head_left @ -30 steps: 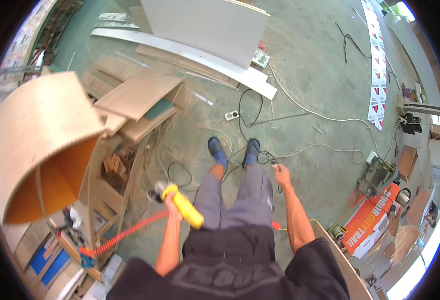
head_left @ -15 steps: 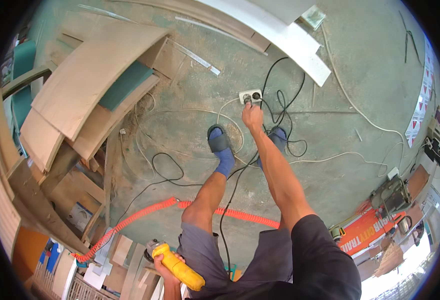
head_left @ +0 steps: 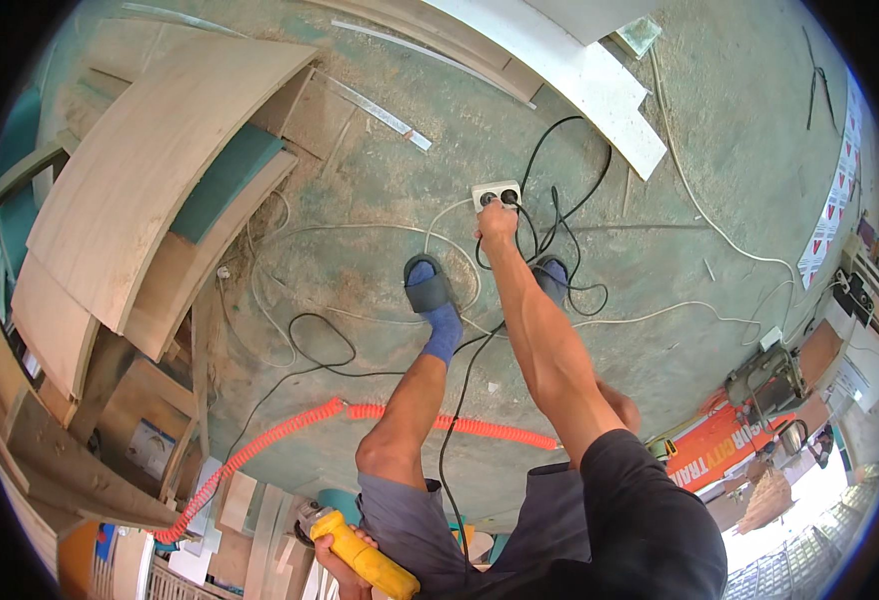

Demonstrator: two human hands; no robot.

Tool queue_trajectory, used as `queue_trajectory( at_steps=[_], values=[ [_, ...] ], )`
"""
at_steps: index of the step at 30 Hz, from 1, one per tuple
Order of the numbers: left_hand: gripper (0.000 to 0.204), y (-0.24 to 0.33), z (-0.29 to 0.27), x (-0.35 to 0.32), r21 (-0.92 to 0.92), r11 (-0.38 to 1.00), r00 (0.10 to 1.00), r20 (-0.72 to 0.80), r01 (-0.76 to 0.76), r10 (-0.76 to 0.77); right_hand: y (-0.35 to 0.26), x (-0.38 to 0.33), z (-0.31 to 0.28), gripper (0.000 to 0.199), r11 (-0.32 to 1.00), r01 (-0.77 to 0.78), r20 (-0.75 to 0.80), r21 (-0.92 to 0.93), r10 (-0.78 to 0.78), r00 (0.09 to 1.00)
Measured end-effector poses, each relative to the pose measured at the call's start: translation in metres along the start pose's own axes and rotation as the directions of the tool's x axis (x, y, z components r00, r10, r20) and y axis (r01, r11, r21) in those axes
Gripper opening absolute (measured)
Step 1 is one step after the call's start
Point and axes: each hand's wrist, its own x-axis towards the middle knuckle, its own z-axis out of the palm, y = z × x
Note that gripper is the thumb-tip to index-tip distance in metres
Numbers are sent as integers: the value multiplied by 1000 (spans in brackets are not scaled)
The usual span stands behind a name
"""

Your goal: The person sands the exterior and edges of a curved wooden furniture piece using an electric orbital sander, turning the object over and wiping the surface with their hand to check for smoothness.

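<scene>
My left hand (head_left: 336,566) is wrapped round the body of a yellow angle grinder (head_left: 372,560), down by my left thigh. The grinder's metal head points up and left. Out in front, my right arm reaches down to a white socket strip (head_left: 481,188) on the floor. My right hand (head_left: 498,222) is closed at the left socket, gripping a black plug (head_left: 489,200) that its fingers partly hide. Another black plug (head_left: 510,197) sits in the right socket. A black cord (head_left: 479,252) curves out beside my right hand.
Loops of black cable (head_left: 350,350) and white cable (head_left: 650,318) lie around my sandalled feet (head_left: 430,285). An orange coiled hose (head_left: 290,428) crosses behind them. Curved wooden panels (head_left: 160,150) stand at left, a white panel (head_left: 600,100) at the far side, tools and scraps at right.
My right hand has shifted slightly down and left at the socket strip, and a black cord now shows curving beside it. The view has shifted slightly; the grinder stays in my left hand.
</scene>
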Motion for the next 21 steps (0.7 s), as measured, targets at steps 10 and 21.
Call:
queue_trajectory(
  at_steps=[10, 21],
  values=[
    [52, 8, 21, -13, 18, 997, 985, -157, 70, -66, 2, -13, 34, 53, 993, -73, -92, -88, 65, 994],
    [47, 6, 40, 8, -27, 991, 991, 23, -130, 130, -2, 34, -35, 85, 732, 393, 307, -556, -259, 916]
  ],
)
